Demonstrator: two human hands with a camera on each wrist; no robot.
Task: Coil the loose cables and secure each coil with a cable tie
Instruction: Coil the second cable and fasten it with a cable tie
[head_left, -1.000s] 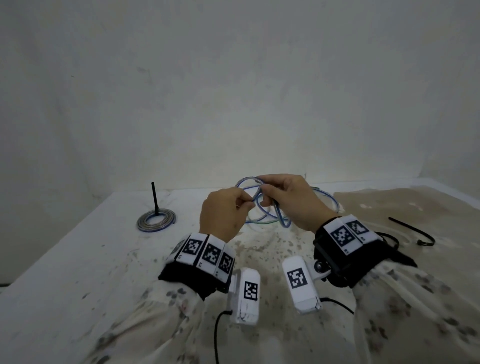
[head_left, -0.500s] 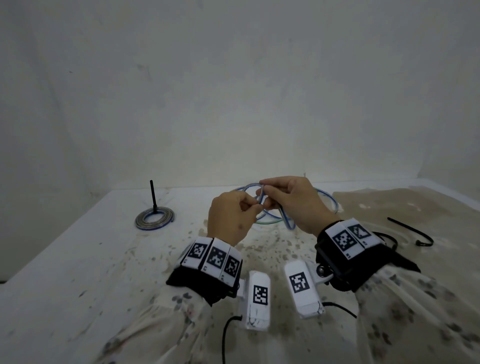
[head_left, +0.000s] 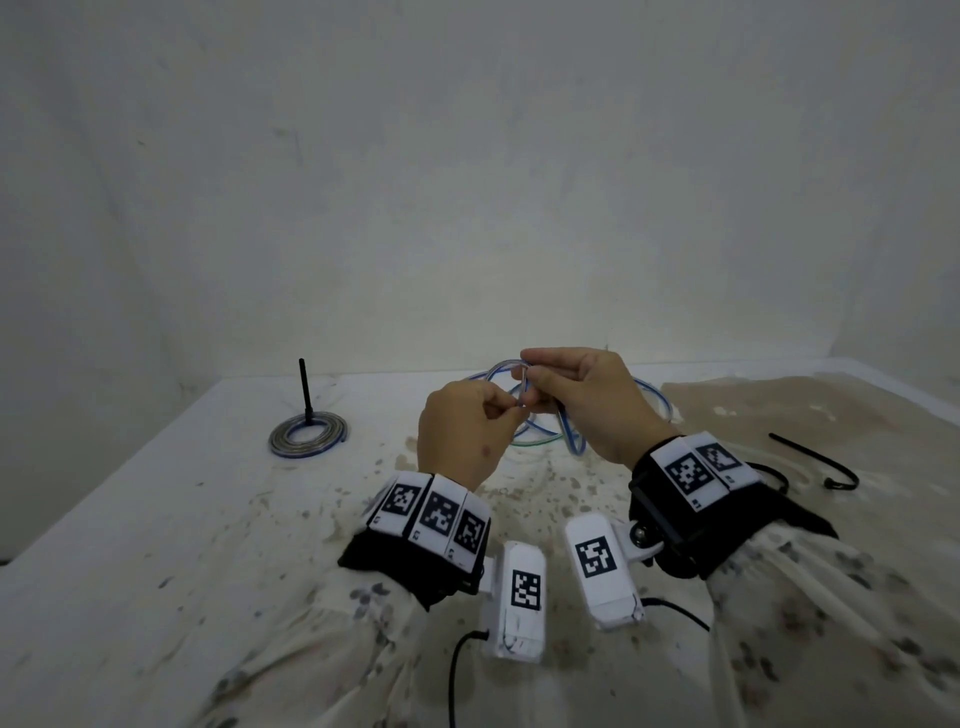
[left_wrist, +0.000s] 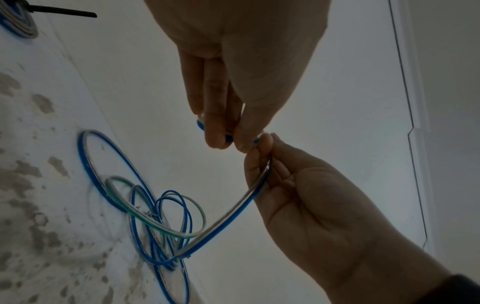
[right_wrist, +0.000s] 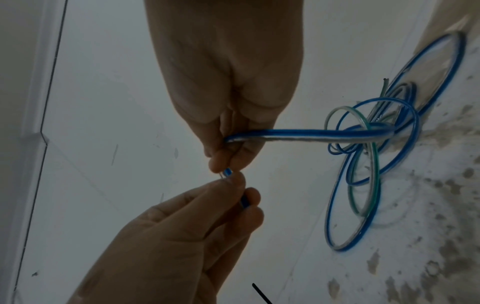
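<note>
Head view. Both hands are raised above the middle of the stained white worktop (head_left: 156, 519), toward its far edge. The left hand (head_left: 462, 436) has its grip pinched on the end of a blue-and-clear cable (head_left: 569, 441); the right hand (head_left: 587, 400) pinches the same cable just beside it, thumb against forefinger, where the cable bends into a small upright loop. The rest of the cable lies in loose loops on the worktop behind the hands, mixed with a thinner green-tinted cable (head_left: 535, 443). Near the far left corner lies a finished coil (head_left: 307, 440), flat, with a black cable tie (head_left: 305, 387) standing upright from it. A loose black cable tie (head_left: 815, 460), hooked at one end, lies toward the right edge.

Left wrist view. The left hand (left_wrist: 246, 61) grips the blue cable (left_wrist: 223, 218) end between thumb and fingertips (left_wrist: 215, 139). The right hand (left_wrist: 311, 205) meets it from below; the cable runs across its fingers and down to the loose loops on the worktop (left_wrist: 124, 82).

Right wrist view. The right hand (right_wrist: 228, 72) pinches the cable (right_wrist: 311, 134) at a sharp bend, from which it runs level to the tangled loops. The left hand (right_wrist: 176, 236) pinches the short blue end just beside the right fingertips (right_wrist: 217, 162).
</note>
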